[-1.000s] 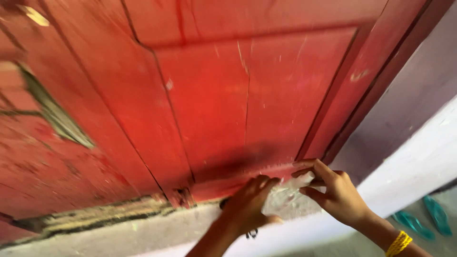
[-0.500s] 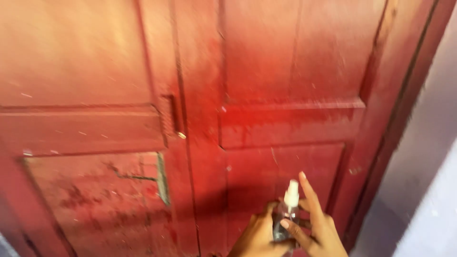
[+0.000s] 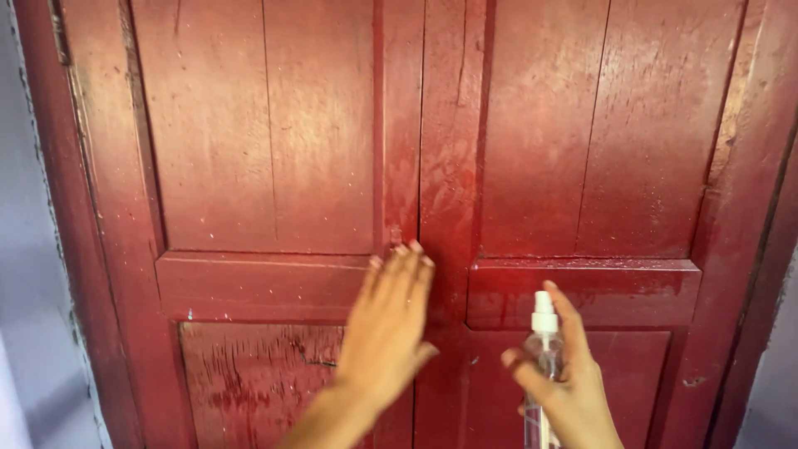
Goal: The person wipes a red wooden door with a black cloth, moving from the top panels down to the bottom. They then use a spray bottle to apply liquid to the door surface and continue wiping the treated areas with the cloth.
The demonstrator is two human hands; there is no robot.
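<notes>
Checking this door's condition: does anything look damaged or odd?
Yes. The lower left panel of the red door has cracked, peeling paint. The left hand is raised before the door; the right hand holds a clear spray bottle.

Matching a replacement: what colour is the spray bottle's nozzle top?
White, on a clear spray bottle held in the right hand; the head view shows it.

Two bare, sleeveless forearms
</notes>
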